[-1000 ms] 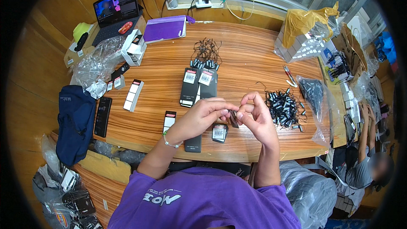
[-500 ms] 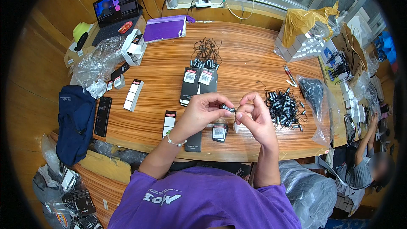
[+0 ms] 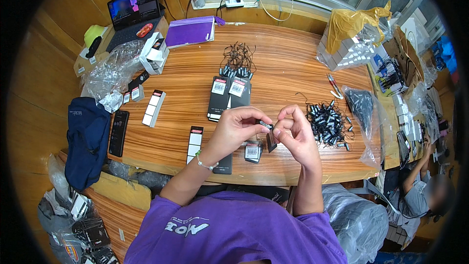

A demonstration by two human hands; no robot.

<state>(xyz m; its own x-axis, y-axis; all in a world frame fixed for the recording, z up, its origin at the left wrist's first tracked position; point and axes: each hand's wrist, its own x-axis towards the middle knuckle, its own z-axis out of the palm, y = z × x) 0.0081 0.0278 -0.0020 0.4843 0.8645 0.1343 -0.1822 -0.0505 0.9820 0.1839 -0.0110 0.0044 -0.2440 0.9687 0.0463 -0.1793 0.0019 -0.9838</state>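
Observation:
Above the near edge of the wooden table [image 3: 293, 58], my left hand [image 3: 234, 129] and my right hand [image 3: 293, 134] meet fingertip to fingertip. Between them they pinch a small dark and silver part [image 3: 266, 125]. A small black card [image 3: 271, 141] hangs under my right hand's fingers. Just below on the table lies a small black packet with a white label [image 3: 252, 150]. To the right sits a heap of small black and silver parts [image 3: 328, 122].
Two flat black packs [image 3: 227, 95] and a tangle of black cords [image 3: 238, 57] lie in the middle. Black-and-white boxes [image 3: 154, 107], a phone [image 3: 118, 132], a laptop [image 3: 129, 12], a purple folder [image 3: 189, 30] and plastic bags surround them. Another person [image 3: 422, 195] sits low at right.
My hands stay at the same spot; the fingers have shifted slightly on the small part, and the left hand's fingertips now reach further toward the right hand.

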